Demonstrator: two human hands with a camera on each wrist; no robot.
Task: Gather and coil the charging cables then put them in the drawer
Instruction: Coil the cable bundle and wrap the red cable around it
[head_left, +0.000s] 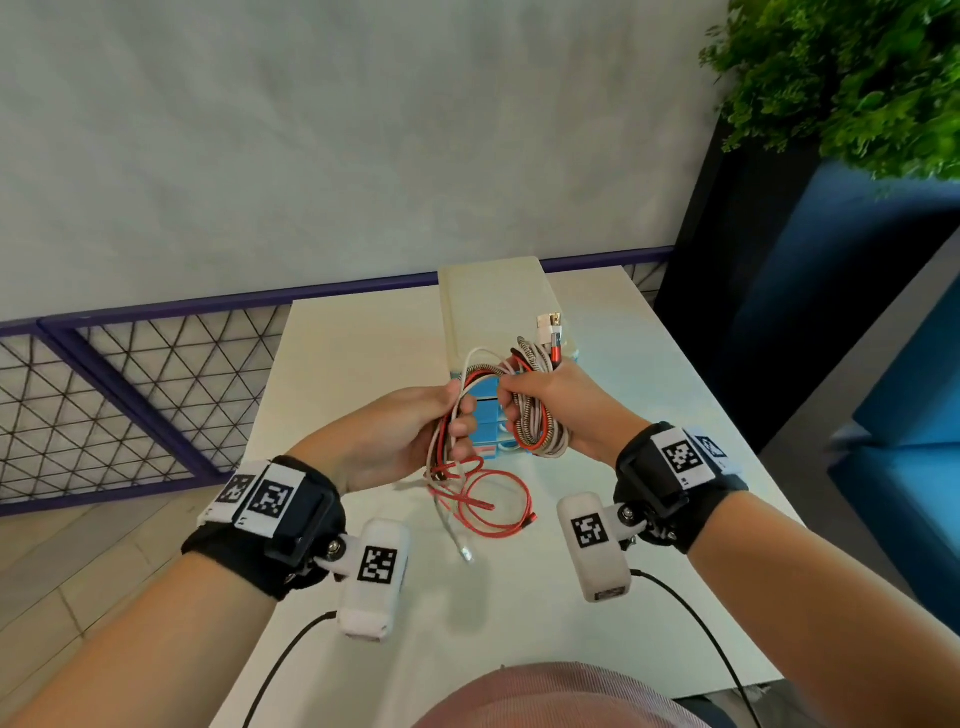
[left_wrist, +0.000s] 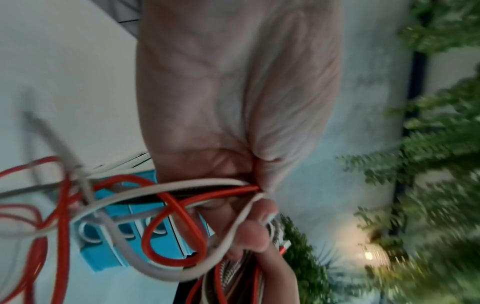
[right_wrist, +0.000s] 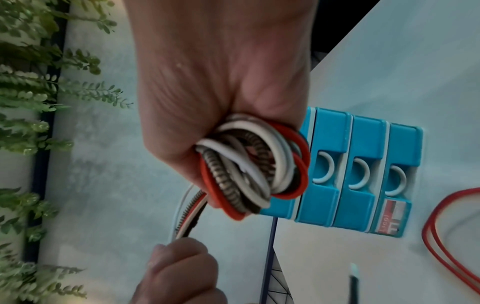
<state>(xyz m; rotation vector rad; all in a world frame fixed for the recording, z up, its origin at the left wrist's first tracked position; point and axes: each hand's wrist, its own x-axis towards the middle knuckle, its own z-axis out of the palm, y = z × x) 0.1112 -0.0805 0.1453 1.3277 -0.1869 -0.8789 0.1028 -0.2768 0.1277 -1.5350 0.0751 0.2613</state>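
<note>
Red, white and braided charging cables are bunched between both hands above the table. My right hand (head_left: 514, 402) grips the coiled part (head_left: 535, 431), and its USB plugs (head_left: 551, 330) stick up behind the fist. In the right wrist view the coil (right_wrist: 249, 164) fills that fist (right_wrist: 221, 82). My left hand (head_left: 457, 408) pinches the uncoiled strands (left_wrist: 182, 197) just left of the coil. The loose red and white tails (head_left: 483, 499) hang down onto the table. The white drawer unit (head_left: 493, 306) stands behind the hands, its blue drawers (right_wrist: 363, 174) shut.
The white table (head_left: 649, 415) has bare room on both sides of the drawer unit. A purple-framed mesh railing (head_left: 130, 364) runs behind the table on the left. Green plants (head_left: 857, 78) and blue furniture (head_left: 883, 312) stand to the right.
</note>
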